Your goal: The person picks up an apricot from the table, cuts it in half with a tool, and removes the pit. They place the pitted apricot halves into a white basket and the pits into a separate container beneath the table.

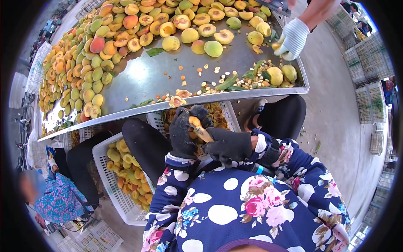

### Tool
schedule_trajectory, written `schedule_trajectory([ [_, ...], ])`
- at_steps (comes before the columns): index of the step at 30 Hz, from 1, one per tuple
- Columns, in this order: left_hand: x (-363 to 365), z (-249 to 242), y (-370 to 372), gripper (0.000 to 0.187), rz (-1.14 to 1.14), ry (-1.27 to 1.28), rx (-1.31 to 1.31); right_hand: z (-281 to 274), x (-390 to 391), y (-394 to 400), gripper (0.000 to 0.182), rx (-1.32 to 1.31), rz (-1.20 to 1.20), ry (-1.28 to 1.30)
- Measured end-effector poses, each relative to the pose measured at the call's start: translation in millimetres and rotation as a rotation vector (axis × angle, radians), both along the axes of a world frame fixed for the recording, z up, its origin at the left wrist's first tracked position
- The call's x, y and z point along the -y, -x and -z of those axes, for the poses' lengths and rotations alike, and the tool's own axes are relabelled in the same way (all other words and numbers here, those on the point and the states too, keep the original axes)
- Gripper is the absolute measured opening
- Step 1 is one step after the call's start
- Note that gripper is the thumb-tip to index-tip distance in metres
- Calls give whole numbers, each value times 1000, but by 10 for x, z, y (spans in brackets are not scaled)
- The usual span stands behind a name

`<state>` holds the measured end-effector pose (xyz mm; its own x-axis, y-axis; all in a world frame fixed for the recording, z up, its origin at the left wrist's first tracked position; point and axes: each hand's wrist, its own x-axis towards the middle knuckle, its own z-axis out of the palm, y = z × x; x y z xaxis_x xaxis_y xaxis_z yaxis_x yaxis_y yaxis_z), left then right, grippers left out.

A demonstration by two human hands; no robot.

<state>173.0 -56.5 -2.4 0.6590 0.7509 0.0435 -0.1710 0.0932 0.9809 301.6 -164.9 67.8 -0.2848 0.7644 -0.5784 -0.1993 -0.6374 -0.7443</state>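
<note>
In black gloves, my two hands meet over my lap, just below the table's near edge. My left hand (183, 131) is curled around a yellow-orange peach (195, 122), whose narrow tan side faces my right hand. My right hand (228, 145) is closed, its thumb side right at the fruit; I cannot tell what is inside its fingers. Beneath my hands stands a white crate (231, 116) of cut peach pieces (216, 114). A split peach piece (177, 101) lies on the table rim just above my left hand.
The metal table (138, 86) bears heaped whole and halved peaches (96, 44), with leaves and pale kernels nearer me. At the upper right, a co-worker's white-gloved hand (294, 38) reaches over it. A peach-filled crate (107, 168) and another person (63, 193) are on the left.
</note>
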Motion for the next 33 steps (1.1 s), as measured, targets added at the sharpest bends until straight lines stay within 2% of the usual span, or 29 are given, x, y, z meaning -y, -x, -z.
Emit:
schedule_trajectory([
  [1,2,-28,11,22,-53,-767,-237,9,12,-2,21,1,3,2],
  [3,32,-94,-43,21,-92,-746,-177,34,13,-16,18,-184,46,-35],
  [5,88,-77,-77,20,-129,-727,-119,-16,22,0,18,-94,16,-16],
  [7,150,92,-80,21,-114,325,141,-11,38,15,18,-2,-8,0],
  [8,172,148,-71,21,-111,328,140,31,60,27,19,81,-29,-21],
  [10,175,212,-63,21,-103,99,89,22,56,27,20,167,-46,-42],
  [11,83,216,-1,32,74,604,192,-37,29,19,20,59,-43,-6],
  [12,88,279,19,32,74,607,192,-66,17,27,20,-51,-41,31],
  [14,77,489,26,24,-329,-855,-247,44,49,109,19,-124,29,27],
  [15,63,588,-5,45,-74,13,-3,101,59,135,18,-198,99,23],
  [16,36,740,8,45,-76,13,-5,126,60,120,18,-200,97,23],
  [18,-49,1000,49,46,-128,122,-18,157,50,65,18,-438,144,73],
  [19,39,336,-43,47,15,251,77,166,41,64,18,-439,141,72],
  [20,72,197,-84,47,13,250,75,171,36,61,20,-447,143,94],
  [22,117,96,-116,46,0,748,362,241,63,93,21,-456,150,119],
  [24,131,131,-100,45,30,775,373,460,120,156,23,-696,248,37],
  [25,124,138,-97,44,60,798,383,579,118,173,23,-694,247,35],
  [27,138,80,-108,43,98,855,354,770,108,203,23,-205,155,-430],
  [28,160,67,-98,42,140,918,316,710,136,205,23,-208,160,-429],
  [29,147,136,-98,50,174,978,350,587,166,171,25,-361,176,-221],
  [30,138,188,-91,50,178,982,350,520,194,151,26,-509,192,-9],
  [31,125,207,-95,53,282,1061,408,595,213,176,26,-507,195,-7],
  [32,116,141,-124,56,385,1134,468,718,220,226,26,-408,204,-178],
  [33,140,51,-110,59,269,1064,275,815,238,260,27,-309,213,-347],
])
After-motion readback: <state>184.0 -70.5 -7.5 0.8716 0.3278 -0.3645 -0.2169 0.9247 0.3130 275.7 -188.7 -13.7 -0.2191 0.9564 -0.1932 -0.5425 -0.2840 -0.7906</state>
